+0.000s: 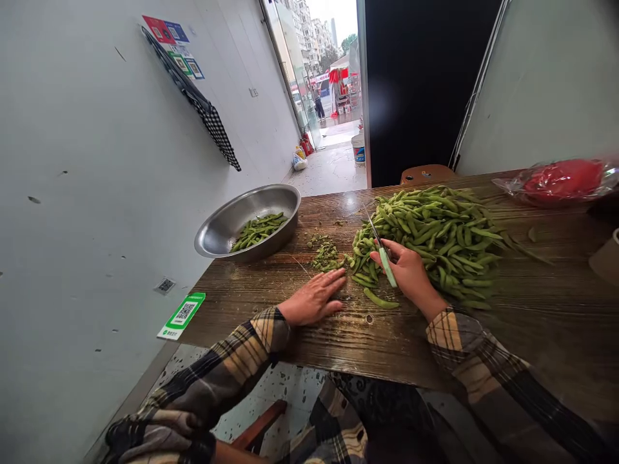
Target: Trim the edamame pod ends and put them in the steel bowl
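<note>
My right hand [409,270] is closed around green-handled scissors [384,258], their blades pointing up over the near edge of a big heap of green bean pods [435,235]. My left hand [316,298] lies flat on the wooden table [290,322] with fingers stretched out, holding nothing. One loose pod [380,299] rests between my hands. A small pile of cut pod ends [325,252] sits just beyond my left fingertips. A steel bowl [227,222] with trimmed pods [258,231] stands at the table's far left corner.
A red item in clear plastic [563,179] lies at the far right of the table. A white wall [97,193] runs close along the left, with a QR sticker [181,314]. A chair back [425,174] stands behind the table. An open doorway [333,96] leads outside.
</note>
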`<state>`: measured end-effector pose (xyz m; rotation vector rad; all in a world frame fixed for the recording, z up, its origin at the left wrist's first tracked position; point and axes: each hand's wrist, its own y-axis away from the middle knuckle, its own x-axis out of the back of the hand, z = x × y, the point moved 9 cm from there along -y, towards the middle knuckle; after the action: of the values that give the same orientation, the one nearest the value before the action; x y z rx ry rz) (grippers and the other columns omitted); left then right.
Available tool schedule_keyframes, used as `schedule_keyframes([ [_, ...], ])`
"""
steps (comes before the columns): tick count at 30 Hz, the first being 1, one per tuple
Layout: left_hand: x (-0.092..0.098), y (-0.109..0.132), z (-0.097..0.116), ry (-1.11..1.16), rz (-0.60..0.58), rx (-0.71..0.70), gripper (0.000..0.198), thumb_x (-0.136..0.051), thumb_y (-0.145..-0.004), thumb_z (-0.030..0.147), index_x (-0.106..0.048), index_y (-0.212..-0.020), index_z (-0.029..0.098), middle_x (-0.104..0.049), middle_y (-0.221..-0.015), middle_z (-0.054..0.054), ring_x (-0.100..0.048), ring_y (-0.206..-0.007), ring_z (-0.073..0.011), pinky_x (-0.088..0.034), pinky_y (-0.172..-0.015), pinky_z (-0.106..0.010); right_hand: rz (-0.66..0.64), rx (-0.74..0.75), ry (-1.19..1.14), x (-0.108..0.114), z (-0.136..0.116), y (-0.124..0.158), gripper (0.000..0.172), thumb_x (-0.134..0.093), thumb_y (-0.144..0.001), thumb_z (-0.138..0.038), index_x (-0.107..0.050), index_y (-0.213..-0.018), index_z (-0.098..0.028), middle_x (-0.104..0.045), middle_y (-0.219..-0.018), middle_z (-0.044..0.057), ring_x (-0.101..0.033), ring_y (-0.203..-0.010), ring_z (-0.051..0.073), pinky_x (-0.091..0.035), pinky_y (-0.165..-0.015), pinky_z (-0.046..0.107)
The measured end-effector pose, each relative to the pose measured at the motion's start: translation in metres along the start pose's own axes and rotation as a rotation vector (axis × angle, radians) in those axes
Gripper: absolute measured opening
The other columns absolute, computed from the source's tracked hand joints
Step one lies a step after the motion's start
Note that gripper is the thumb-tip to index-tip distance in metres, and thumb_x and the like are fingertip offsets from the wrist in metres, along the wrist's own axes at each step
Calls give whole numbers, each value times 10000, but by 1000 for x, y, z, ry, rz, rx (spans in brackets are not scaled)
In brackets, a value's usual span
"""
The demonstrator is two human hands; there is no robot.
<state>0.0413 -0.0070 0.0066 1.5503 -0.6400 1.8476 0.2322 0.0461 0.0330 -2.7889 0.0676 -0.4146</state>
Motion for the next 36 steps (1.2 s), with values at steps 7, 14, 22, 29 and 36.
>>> schedule_keyframes([
  [7,41,-25,-82,-54,344,323,304,-502,-882,219,-644,-1129,113,-616,-1203,-164,-549,-1136,-260,-429,-1000,-430,-32,-29,44,-4,7,-1,561,-601,-793,-521,-662,-1178,-118,-708,-778,66,-603,-603,179,-445,-544,269],
  [14,35,-64,-27,-77,350,187,329,-521,-828,123,-658,-1118,197,-607,-1207,-82,-528,-1064,-218,-429,-963,-374,-21,5,53,-4,1,0,526,-597,-804,-485,-662,-1172,-115,-741,-911,107,-670,-782,245,-501,-686,326],
  [22,30,-63,-28,-185,265,305,142,-597,-817,230,-698,-913,205,-627,-935,-88,-512,-960,-245,-413,-846,-388,-15,15,90,-8,3,-2,505,-601,-808,-463,-660,-1173,-119,-751,-965,115,-692,-826,256,-524,-751,357],
  [29,52,-38,-44,347,519,364,113,-609,-796,251,-603,-718,170,-599,-768,-37,-506,-777,-178,-384,-726,-305,-5,24,78,-9,-3,-1,486,-622,-796,-457,-671,-1157,-134,-746,-1028,122,-697,-899,269,-535,-814,395],
  [36,43,-26,-74,1151,783,431,263,-634,-793,406,-542,-777,161,-502,-673,29,-429,-635,-98,-342,-619,-222,-56,25,133,-14,-10,2,480,-645,-775,-446,-680,-1155,-155,-724,-1103,131,-684,-993,302,-521,-886,456],
])
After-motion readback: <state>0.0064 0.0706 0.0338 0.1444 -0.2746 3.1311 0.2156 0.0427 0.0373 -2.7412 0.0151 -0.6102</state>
